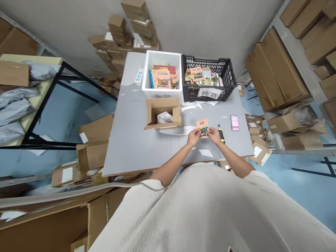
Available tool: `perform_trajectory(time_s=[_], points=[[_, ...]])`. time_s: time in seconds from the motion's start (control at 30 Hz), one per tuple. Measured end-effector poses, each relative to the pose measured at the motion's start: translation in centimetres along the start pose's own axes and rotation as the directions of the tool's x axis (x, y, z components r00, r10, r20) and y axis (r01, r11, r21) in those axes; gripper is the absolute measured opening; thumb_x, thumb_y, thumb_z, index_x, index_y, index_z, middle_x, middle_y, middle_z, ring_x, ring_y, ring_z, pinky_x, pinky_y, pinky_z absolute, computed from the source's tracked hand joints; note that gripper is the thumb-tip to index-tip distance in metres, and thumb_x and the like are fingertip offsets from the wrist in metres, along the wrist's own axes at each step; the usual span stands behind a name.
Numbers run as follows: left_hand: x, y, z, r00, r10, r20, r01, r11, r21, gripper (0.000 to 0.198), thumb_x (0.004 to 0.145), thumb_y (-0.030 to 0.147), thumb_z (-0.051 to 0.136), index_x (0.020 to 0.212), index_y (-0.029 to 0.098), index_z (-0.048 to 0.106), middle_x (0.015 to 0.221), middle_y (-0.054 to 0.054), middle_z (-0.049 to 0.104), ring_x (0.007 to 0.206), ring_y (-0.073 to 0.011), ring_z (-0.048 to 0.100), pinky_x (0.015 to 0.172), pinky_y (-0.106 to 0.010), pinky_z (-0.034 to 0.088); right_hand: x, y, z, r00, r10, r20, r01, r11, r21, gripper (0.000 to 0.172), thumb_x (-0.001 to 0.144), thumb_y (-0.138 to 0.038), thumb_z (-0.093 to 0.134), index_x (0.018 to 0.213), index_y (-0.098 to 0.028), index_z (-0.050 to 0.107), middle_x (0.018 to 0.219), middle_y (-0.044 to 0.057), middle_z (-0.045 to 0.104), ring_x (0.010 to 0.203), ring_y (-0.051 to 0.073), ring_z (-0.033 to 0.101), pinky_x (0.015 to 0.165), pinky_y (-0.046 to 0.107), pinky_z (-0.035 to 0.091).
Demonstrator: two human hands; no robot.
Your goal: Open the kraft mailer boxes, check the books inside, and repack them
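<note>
Between my two hands is a small pink book [202, 124] with a coloured picture on its cover, just over the grey table near its front edge. My left hand [193, 137] grips its left side, fingers closed. On the opposite side, my right hand [214, 135] pinches the right edge. A black and yellow box cutter [221, 133] lies right beside my right hand. To the left of my left hand stands an open cardboard box [163, 122] with crumpled white paper [165, 117] inside.
At the back of the table [128, 147], a white foam box [161, 93] and a black plastic crate [231, 78] hold several books. A pink phone-like object [235, 123] lies at the right. Paper scraps [206, 153] are scattered about. Cardboard boxes [97, 156] crowd both sides.
</note>
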State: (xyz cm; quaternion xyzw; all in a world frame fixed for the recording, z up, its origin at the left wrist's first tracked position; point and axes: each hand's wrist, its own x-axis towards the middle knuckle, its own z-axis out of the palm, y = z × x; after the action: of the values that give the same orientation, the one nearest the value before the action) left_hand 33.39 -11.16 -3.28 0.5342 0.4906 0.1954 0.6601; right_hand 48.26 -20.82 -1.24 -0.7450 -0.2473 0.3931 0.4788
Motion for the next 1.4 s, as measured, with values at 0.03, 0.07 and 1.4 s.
perform_trajectory(time_s=[0.03, 0.07, 1.4], points=[[-0.1, 0.4, 0.4, 1.0, 0.017, 0.019, -0.016, 0.998, -0.055, 0.013, 0.087, 0.032, 0.082, 0.096, 0.022, 0.081, 0.102, -0.008, 0.084, 0.101, -0.026, 0.079, 0.1, -0.039, 0.06, -0.3, -0.3, 0.2, 0.998, -0.061, 0.013, 0.062, 0.997, -0.045, 0.037, 0.083, -0.044, 0.069, 0.11, -0.022, 0.079, 0.093, 0.006, 0.083, 0.083, 0.025, 0.072, 0.083, 0.038, 0.061], [-0.2, 0.7, 0.6, 0.999, 0.033, 0.031, -0.029, 0.994, -0.101, 0.019, 0.087, 0.038, 0.083, 0.097, 0.022, 0.082, 0.101, -0.007, 0.084, 0.1, -0.0255, 0.078, 0.097, -0.037, 0.061, -0.6, -0.5, 0.5, 0.991, -0.133, 0.023, 0.135, 0.985, -0.111, 0.039, 0.087, -0.044, 0.068, 0.116, -0.023, 0.081, 0.101, 0.007, 0.085, 0.087, 0.026, 0.073, 0.088, 0.04, 0.062], [-1.8, 3.3, -0.2, 1.0, 0.01, -0.011, -0.012, 0.967, -0.255, 0.04, 0.087, 0.058, 0.086, 0.098, 0.02, 0.076, 0.098, -0.008, 0.083, 0.093, -0.0225, 0.077, 0.083, -0.031, 0.059, -3.5, -3.7, 0.6, 0.883, -0.376, 0.281, 0.469, 0.717, -0.515, 0.034, 0.105, -0.034, 0.066, 0.134, -0.027, 0.082, 0.124, 0.013, 0.087, 0.123, 0.033, 0.075, 0.116, 0.047, 0.049]])
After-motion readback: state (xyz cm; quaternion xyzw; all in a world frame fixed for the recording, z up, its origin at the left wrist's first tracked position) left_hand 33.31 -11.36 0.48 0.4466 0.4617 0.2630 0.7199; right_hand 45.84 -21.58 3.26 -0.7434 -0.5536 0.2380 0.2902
